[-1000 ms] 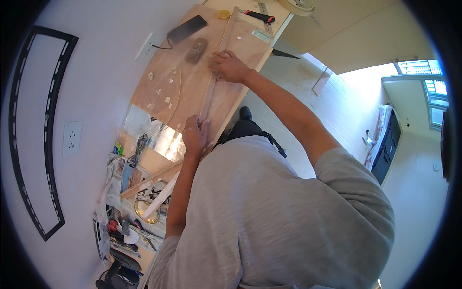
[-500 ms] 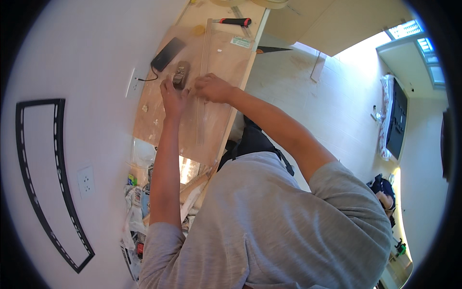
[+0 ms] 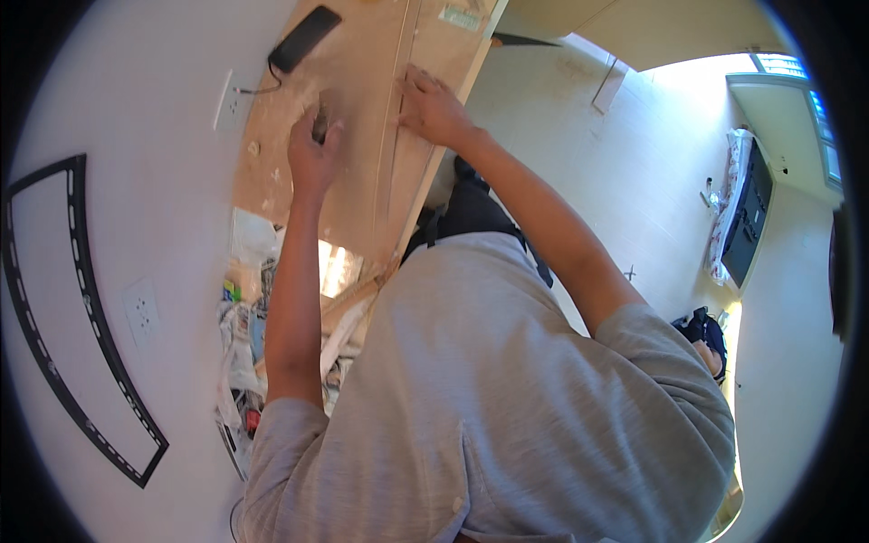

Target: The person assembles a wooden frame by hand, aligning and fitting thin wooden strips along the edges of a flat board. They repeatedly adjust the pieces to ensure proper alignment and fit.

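My left hand is closed around a small, dusty brown tool that looks like a hand plane; its top shows between thumb and fingers, the rest is hidden. It is at the wooden work board. To its right, my right hand lies with fingers stretched out on a long, thin wooden strip that runs lengthwise along the board near its right edge. The fingertips touch the strip.
A black phone with a cable lies beyond my left hand, near a wall socket. Plastic bags and wood scraps fill the space below the board. A black curved frame is on the left wall.
The view has shifted, and the red-and-black handled tool is out of it. My left hand has closed on the plane. My right hand has moved right and flattened onto the strip.
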Available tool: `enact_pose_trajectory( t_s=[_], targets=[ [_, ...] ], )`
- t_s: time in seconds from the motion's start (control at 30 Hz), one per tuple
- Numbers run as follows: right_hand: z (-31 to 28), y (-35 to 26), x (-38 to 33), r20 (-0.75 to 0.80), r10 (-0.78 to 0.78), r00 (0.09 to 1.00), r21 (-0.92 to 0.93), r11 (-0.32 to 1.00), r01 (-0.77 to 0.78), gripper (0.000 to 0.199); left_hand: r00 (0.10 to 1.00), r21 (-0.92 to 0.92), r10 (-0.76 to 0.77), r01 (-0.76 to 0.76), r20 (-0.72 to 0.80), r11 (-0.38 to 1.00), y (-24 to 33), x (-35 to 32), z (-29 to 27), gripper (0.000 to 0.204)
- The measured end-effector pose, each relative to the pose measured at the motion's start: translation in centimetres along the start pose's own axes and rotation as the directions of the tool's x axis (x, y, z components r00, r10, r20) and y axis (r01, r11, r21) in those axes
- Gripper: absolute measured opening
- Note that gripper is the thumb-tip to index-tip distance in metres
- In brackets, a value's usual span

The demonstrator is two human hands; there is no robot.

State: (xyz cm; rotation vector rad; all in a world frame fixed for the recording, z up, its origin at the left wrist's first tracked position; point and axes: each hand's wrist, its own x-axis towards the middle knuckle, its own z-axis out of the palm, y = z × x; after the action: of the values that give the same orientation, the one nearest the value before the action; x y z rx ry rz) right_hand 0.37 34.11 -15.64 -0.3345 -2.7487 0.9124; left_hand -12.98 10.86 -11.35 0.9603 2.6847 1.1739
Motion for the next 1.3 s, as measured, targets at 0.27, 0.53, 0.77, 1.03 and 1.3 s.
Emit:
enact_pose_trajectory(
  t_s=[0.27,0.53,0.77,1.03,1.3],
  targets=[
    [2.1,0.0,-0.8,0.034,-0.023,0.999,-0.193,0.981,0.029,0.093,0.987,0.083,-0.019,0.006,0.157,0.997,4.2,-18.3,-3.7,0.054],
    [2.6,0.9,-1.1,-0.044,-0.053,0.998,-0.127,0.991,0.047,0.094,0.988,0.152,0.019,-0.042,0.152,0.988,3.9,-18.5,-1.1,0.054],
    [2.7,0.9,-1.6,-0.032,-0.06,0.998,-0.171,0.984,0.054,0.061,0.991,0.124,0.071,-0.085,0.113,0.989,3.3,-15.1,1.6,0.054],
    [2.9,0.9,-1.6,-0.049,-0.053,0.997,-0.137,0.99,0.045,0.052,0.991,0.067,0.131,-0.131,-0.001,0.989,4.0,-9.2,4.6,0.049],
    [2.4,1.1,-1.5,-0.035,-0.044,0.998,-0.059,0.997,0.042,0.053,0.994,-0.35,0.0,-0.04,-0.113,0.936,3.7,4.4,2.3,0.048]
  ],
)
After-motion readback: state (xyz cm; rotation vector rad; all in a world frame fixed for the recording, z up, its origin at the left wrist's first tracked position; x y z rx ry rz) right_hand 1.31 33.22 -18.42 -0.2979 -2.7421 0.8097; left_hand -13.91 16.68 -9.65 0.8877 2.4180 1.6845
